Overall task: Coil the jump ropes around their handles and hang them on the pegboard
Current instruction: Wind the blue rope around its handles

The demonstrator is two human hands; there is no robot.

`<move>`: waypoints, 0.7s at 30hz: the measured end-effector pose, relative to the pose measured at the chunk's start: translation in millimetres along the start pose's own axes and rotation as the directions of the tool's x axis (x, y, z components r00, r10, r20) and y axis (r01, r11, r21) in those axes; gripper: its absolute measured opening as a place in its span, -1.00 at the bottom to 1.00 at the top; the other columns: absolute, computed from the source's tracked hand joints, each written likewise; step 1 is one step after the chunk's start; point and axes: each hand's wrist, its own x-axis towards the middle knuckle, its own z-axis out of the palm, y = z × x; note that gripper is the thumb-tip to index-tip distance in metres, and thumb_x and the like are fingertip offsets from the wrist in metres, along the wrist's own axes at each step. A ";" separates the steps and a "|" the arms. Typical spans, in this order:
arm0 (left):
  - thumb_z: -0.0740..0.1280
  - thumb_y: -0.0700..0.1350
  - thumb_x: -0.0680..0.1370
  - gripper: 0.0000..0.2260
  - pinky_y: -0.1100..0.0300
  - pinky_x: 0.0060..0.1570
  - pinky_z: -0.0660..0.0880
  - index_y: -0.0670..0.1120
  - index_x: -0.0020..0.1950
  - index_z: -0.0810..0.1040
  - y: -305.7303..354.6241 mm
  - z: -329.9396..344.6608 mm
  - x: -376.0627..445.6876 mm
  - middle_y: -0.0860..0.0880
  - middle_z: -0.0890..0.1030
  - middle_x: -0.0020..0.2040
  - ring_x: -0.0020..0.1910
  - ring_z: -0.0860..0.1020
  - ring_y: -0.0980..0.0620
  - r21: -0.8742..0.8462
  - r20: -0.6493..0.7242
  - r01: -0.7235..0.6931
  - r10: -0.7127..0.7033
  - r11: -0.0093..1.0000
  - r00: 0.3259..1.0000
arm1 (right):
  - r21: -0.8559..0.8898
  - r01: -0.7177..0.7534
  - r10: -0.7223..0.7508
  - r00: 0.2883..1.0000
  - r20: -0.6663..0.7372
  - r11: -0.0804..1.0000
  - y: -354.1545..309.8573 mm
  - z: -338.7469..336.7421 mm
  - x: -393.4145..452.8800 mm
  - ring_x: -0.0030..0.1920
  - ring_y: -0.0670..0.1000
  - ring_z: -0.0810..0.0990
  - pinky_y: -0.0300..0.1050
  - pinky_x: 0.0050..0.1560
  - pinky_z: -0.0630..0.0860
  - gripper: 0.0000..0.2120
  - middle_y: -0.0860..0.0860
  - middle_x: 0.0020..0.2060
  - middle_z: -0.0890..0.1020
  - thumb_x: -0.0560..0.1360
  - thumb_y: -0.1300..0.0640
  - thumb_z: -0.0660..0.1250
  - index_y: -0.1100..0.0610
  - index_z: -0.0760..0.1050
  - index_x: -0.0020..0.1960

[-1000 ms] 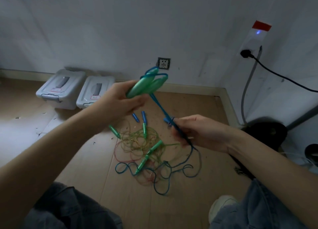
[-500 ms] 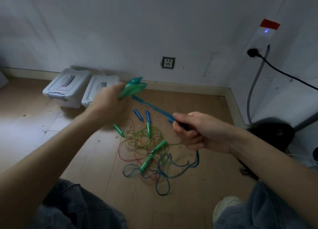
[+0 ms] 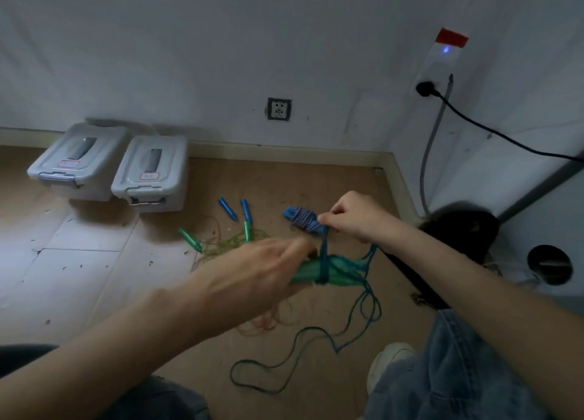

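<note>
My left hand (image 3: 268, 274) grips a pair of green jump-rope handles (image 3: 335, 271), blurred by motion, with blue rope (image 3: 324, 261) looped across them. My right hand (image 3: 354, 217) pinches that blue rope just above the handles. A blue patterned bundle (image 3: 301, 219) lies right beside my right hand's fingers; whether the fingers touch it I cannot tell. The rope's loose tail (image 3: 316, 350) trails over the floor toward my knees. Behind my left hand lie a tangle of thin ropes (image 3: 227, 246), two blue handles (image 3: 237, 209) and two green handles (image 3: 191, 239).
Two grey lidded storage boxes (image 3: 151, 173) stand against the wall at the left. A wall socket (image 3: 278, 109) sits low on the wall. A black cable (image 3: 493, 132) runs from a plug at the right, above a dark round object (image 3: 464, 230). No pegboard is in view.
My left hand has swung the green handles from up high down and to the right, below my right hand. The blue rope now crosses them. The view has tilted down.
</note>
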 end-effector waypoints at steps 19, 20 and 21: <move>0.33 -0.16 0.41 -0.73 0.38 -0.49 0.43 -0.19 0.08 0.49 -32.1 -68.0 -1.9 -0.04 0.57 -0.31 -0.43 0.50 0.16 -0.950 0.243 0.309 -0.519 0.044 0.820 | 0.778 0.145 -0.505 0.829 0.242 0.611 -13.8 12.9 -28.4 -0.49 -0.11 0.19 -0.24 -0.39 0.29 -0.70 -0.05 -0.47 0.20 0.57 0.02 0.15 0.15 0.46 -0.24; 0.32 -0.22 0.43 -0.76 0.37 -0.50 0.42 -0.23 0.07 0.45 -38.7 -71.9 -2.2 -0.08 0.55 -0.28 -0.44 0.49 0.15 -0.959 0.256 0.276 -0.581 -0.055 0.772 | 0.708 0.181 -0.493 0.830 0.263 0.683 -14.6 11.9 -29.9 -0.50 -0.10 0.18 -0.27 -0.44 0.26 -0.65 -0.07 -0.50 0.19 0.58 -0.02 0.11 0.13 0.42 -0.29; 0.29 -0.28 0.45 -0.81 0.37 -0.51 0.42 -0.26 0.05 0.42 -44.2 -73.6 -1.5 -0.11 0.53 -0.25 -0.45 0.50 0.14 -0.958 0.272 0.265 -0.641 -0.109 0.718 | 0.650 0.207 -0.483 0.830 0.280 0.732 -15.1 10.7 -31.2 -0.51 -0.09 0.17 -0.28 -0.47 0.24 -0.63 -0.07 -0.51 0.20 0.59 -0.04 0.09 0.11 0.39 -0.32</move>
